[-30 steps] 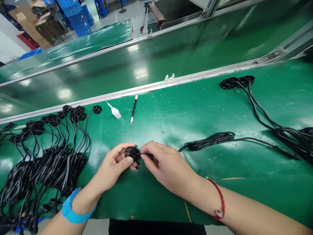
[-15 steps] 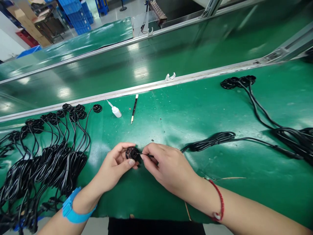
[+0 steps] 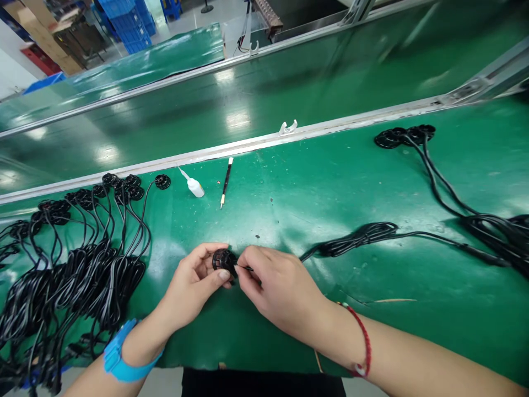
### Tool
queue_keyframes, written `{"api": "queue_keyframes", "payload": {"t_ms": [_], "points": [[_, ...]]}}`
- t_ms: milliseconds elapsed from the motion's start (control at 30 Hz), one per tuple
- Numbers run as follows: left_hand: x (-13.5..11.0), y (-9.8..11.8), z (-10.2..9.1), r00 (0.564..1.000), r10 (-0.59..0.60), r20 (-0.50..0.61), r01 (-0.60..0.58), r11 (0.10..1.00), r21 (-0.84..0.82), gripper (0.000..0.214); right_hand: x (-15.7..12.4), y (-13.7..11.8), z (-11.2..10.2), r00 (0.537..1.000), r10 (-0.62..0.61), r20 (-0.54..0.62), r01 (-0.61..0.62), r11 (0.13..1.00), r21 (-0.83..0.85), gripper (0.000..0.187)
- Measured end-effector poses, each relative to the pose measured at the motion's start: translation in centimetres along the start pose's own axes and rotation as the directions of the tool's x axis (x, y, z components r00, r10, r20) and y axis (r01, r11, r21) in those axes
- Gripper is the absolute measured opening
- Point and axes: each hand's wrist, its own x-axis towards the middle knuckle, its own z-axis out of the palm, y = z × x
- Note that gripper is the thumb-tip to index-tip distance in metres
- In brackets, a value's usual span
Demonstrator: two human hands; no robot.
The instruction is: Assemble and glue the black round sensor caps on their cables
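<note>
Centrally in the head view, at the near part of the green counter, two bare hands meet over a small round black plastic housing with slots in its side. The left hand grasps this housing between thumb and curled fingers, raised above the counter. Just to its right, the right hand pinches a thin black cable between thumb and forefinger, close against the housing; the fingertips hide how the two meet. From behind the right hand, black cord leads to a tied coil lying to the right.

A blue wristband circles the left wrist, a red braided bracelet the right.

On the left side, a large heap of bundled black cords lies on the counter, their round black ends gathered toward the far side. Between that heap and the middle, a white bottle with a long thin nozzle lies tipped over, and a slim black pen-like tool with pale ends lies just right of it. At the far right, overlapping black discs trail cords toward another dark bundle. A pale metal rail borders the far edge, bearing a white clip. Beyond, blue crates stand stacked at far left.
</note>
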Motion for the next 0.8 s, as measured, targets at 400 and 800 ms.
{"api": "queue_keyframes", "payload": {"t_ms": [400, 800], "points": [[-0.3, 0.4, -0.2, 0.993, 0.111, 0.031, -0.109, 0.992, -0.065, 0.035, 0.7, 0.0, -1.4, 0.965, 0.193, 0.179, -0.248, 0.895, 0.372, 0.017], [-0.2, 0.0, -0.2, 0.991, 0.133, 0.029, -0.132, 0.99, -0.053, 0.034, 0.3, 0.1, -0.5, 0.983, 0.181, 0.017, -0.177, 0.927, 0.33, 0.014]]}}
